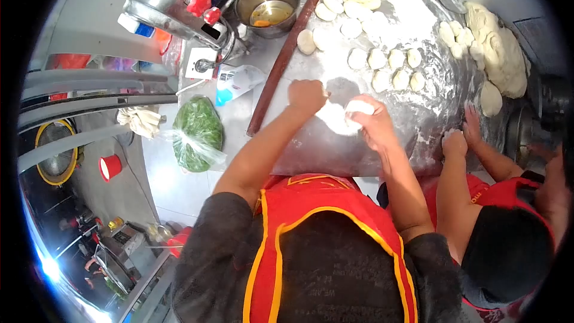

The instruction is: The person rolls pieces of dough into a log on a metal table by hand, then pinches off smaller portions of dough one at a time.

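My left hand (307,96) is closed over the floury metal table; a small pale bit shows at its fingers, too small to name. To its right, my right hand (375,122) grips a white round dough piece (360,107) between thumb and fingers. Loose white flour (336,118) lies between the two hands. Beyond them, several small dough rounds (396,58) sit in two short rows, and flatter dough discs (306,42) lie farther left. A long brown rolling pin (287,57) rests at a slant left of my left hand.
A metal bowl (267,8) with some liquid stands behind the rolling pin. A bag of greens (198,133) lies at the left edge. Large dough (501,57) lies at the right. A co-worker's hands (455,143) touch the table at the right front.
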### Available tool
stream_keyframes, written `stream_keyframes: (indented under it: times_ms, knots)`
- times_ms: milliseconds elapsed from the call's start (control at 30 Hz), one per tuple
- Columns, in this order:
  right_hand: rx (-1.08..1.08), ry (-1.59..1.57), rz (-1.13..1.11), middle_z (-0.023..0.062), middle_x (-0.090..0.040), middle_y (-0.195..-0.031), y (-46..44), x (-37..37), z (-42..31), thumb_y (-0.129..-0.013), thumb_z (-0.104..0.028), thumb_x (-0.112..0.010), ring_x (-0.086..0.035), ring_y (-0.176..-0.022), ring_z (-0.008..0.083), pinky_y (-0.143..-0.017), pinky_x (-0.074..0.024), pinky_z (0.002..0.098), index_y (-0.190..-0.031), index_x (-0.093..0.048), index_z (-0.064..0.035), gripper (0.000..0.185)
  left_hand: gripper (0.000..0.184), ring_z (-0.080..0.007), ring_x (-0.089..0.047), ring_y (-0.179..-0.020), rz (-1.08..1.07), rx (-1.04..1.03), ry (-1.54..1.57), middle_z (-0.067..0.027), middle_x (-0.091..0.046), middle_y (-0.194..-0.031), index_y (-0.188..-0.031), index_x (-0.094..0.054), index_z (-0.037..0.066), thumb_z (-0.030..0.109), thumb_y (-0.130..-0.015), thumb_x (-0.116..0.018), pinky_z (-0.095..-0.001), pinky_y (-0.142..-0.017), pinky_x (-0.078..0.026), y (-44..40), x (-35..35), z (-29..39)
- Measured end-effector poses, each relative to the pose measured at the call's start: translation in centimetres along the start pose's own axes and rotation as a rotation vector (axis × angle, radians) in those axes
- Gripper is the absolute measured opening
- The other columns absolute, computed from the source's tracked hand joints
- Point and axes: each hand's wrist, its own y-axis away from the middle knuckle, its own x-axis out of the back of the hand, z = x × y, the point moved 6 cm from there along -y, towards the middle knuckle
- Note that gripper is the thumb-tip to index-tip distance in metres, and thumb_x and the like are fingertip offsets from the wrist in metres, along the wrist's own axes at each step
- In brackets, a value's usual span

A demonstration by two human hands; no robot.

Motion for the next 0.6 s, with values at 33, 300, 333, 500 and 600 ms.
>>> stream_keyframes:
  times_ms: [33, 300, 333, 500, 600]
  knots:
    - [0.039, 0.063, 0.026, 0.0062, -0.066, -0.092, -0.6, 0.9, -0.5, -0.077, 0.001, -0.07, -0.062, -0.079, 0.0124, -0.07, -0.0503, 0.0248, -0.108, -0.062, 0.0012, 0.031, 0.034, -0.0289, -0.068, -0.073, 0.033, 0.058, 0.026, -0.0116, -0.069, -0.071, -0.077, -0.07, 0.009, 0.042, -0.072, -0.073, -0.0405, -0.071, -0.048, -0.1, 0.4, -1.1]
    - [0.38, 1.321, 0.391, 0.0234, -0.055, -0.112, -7.5, 3.2, -0.7, -0.076, -0.016, -0.077, -0.056, -0.105, 0.0403, -0.091, -0.0463, 0.0419, -0.119, -0.054, 0.0015, 0.052, 0.062, -0.0318, -0.049, -0.109, 0.269, 0.024, 0.031, -0.0142, -0.052, -0.115, -0.108, -0.053, 0.005, 0.039, -0.066, -0.083, -0.0424, -0.087, -0.043, 3.4, 0.2, -2.5]
    - [0.417, 1.406, 0.399, 0.0224, -0.055, -0.112, -7.3, 2.6, -1.1, -0.075, -0.016, -0.078, -0.056, -0.104, 0.0395, -0.091, -0.0464, 0.0416, -0.119, -0.054, 0.0013, 0.053, 0.061, -0.0321, -0.052, -0.106, 0.267, 0.007, 0.014, -0.0145, -0.054, -0.112, -0.109, -0.053, 0.005, 0.038, -0.068, -0.082, -0.0425, -0.086, -0.044, 3.4, -0.2, -2.8]
    - [0.507, 1.12, 0.151, 0.0173, -0.057, -0.113, -4.8, -0.8, -1.7, -0.076, -0.017, -0.08, -0.056, -0.105, 0.033, -0.092, -0.0464, 0.0409, -0.127, -0.052, -0.0006, 0.06, 0.05, -0.0347, -0.058, -0.099, 0.039, -0.116, 0.269, -0.0154, -0.061, -0.105, -0.112, -0.053, 0.006, 0.035, -0.077, -0.075, -0.0447, -0.084, -0.045, 2.8, 0.6, -2.6]
    - [0.112, 0.491, -0.123, 0.0156, -0.056, -0.119, -5.5, -2.1, 0.7, -0.078, -0.018, -0.08, -0.054, -0.109, 0.0295, -0.096, -0.0445, 0.0415, -0.131, -0.051, -0.0022, 0.063, 0.047, -0.0353, -0.058, -0.105, -0.043, -0.163, 0.44, -0.0148, -0.062, -0.11, -0.111, -0.054, 0.006, 0.037, -0.08, -0.071, -0.0468, -0.088, -0.044, 2.6, 1.9, -1.9]
